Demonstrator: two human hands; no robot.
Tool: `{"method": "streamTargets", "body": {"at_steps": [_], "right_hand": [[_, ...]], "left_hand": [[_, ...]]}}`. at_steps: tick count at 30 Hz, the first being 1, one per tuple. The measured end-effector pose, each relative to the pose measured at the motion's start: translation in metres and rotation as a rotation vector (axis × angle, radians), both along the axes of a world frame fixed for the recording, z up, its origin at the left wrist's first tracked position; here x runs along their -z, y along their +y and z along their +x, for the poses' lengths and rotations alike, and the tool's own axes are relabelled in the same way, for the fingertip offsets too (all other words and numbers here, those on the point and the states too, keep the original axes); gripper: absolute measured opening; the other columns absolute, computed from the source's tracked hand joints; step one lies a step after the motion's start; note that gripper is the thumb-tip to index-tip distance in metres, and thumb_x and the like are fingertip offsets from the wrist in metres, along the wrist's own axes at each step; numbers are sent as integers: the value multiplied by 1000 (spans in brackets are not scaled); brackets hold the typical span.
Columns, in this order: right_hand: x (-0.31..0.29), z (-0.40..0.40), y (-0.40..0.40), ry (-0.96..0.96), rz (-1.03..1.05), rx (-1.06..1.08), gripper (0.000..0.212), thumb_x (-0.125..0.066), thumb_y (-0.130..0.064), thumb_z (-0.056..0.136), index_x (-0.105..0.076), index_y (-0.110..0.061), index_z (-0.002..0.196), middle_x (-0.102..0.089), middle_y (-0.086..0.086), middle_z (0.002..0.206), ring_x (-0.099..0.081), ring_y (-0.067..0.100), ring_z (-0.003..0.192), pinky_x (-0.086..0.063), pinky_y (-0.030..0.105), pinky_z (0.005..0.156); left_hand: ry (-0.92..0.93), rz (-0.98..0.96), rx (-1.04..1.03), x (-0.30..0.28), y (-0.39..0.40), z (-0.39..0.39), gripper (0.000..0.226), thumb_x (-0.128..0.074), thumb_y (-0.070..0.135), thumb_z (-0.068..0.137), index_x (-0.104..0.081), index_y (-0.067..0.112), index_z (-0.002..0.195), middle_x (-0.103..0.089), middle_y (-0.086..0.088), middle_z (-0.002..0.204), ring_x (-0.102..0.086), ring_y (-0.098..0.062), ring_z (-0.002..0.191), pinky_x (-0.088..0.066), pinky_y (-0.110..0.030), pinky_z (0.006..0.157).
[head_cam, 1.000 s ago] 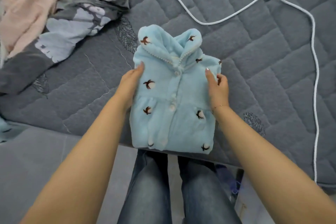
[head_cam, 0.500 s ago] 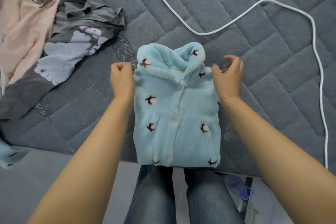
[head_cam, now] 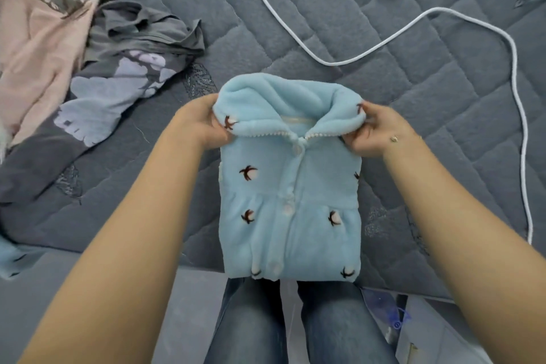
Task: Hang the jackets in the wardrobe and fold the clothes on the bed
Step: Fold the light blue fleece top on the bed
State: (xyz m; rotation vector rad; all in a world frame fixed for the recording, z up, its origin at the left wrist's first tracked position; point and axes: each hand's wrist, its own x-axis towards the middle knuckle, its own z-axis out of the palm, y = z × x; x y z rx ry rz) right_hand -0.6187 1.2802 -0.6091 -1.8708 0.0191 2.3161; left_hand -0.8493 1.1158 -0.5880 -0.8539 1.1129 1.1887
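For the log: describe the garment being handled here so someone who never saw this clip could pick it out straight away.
On the grey quilted bed, look at the near edge, straight ahead of the person. The light blue fleece top lies there folded into a rectangle, with the left hand and right hand gripping its collar corners. Unlike the crumpled grey garment and pink fabric at far left, it is fluffy, buttoned and dotted with small dark motifs.

Folded light-blue fleece pyjama top with small brown-and-white embroidered motifs and white buttons down the front, lying face up as a neat rectangle at the near edge of the grey quilted bed, collar away from the viewer. Crumpled grey garment with a pale floral print lying unfolded well to its left, just beside a rumpled pink cloth.
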Motion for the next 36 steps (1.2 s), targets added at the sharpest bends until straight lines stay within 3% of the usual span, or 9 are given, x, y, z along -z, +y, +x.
{"method": "streamTargets", "body": {"at_steps": [5,8,12,15,22,26,29,32,36], "right_hand": [[-6,20,-34,33,-73,382,17,-61,-19,94,-66,-4,91,-70,8,86,-68,18,87,-59,28,69],[-4,16,-49,48,91,469,13,-53,-9,98,-64,-4,95,-70,9,82,-66,18,84,-56,28,80],[-2,16,-64,-217,541,63,30,-59,-5,95,-52,-6,124,-64,9,114,-63,20,104,-54,31,93],[-4,31,-71,-549,943,-356,41,-64,-14,92,-47,-13,130,-49,1,129,-50,12,114,-44,22,96],[21,60,-119,-526,1334,-965,52,-48,-23,101,-32,-9,149,-23,11,158,-17,21,146,-13,36,121],[47,51,-140,-607,1321,-1250,54,-39,-28,104,-22,-17,153,-10,8,162,-5,25,150,-7,49,120],[52,42,-137,-643,1297,-1235,53,-37,-29,104,-22,-21,154,-9,7,163,-3,24,150,-6,49,120],[47,52,-135,-545,1256,-1035,58,-46,-28,102,-22,-16,153,-11,7,162,-9,21,149,-10,40,121],[22,92,-152,-417,911,-526,52,-58,-30,97,-36,-24,143,-41,3,143,-48,-2,121,-42,18,100]], "left_hand": [[-128,27,-453,10,-5,40,30,-48,10,100,-61,5,126,-62,-8,133,-59,-19,121,-56,-36,75],[16,51,-435,15,-4,58,38,-44,7,102,-50,4,139,-55,-12,140,-52,-22,130,-46,-35,102],[601,-132,-35,21,-18,64,38,-54,14,100,-45,4,135,-60,-11,119,-61,-21,102,-49,-34,96],[1000,-307,384,27,-45,59,30,-58,34,96,-53,17,121,-63,-3,116,-62,-26,109,-49,-44,100],[705,-93,582,33,-96,87,31,-61,45,93,-60,14,92,-71,-7,99,-67,-20,90,-54,-39,79],[1133,-141,489,37,-97,93,17,-57,30,98,-52,21,85,-58,6,80,-54,-1,69,-48,-21,66],[1142,-221,501,43,-95,89,18,-54,30,99,-49,15,91,-56,7,79,-52,-1,68,-45,-25,68],[861,-160,429,44,-100,80,24,-59,39,96,-49,19,103,-70,-7,99,-67,-22,91,-55,-40,80],[728,-87,486,24,-145,84,48,-71,48,83,-49,25,120,-71,9,104,-70,-14,98,-56,-34,82]]}}
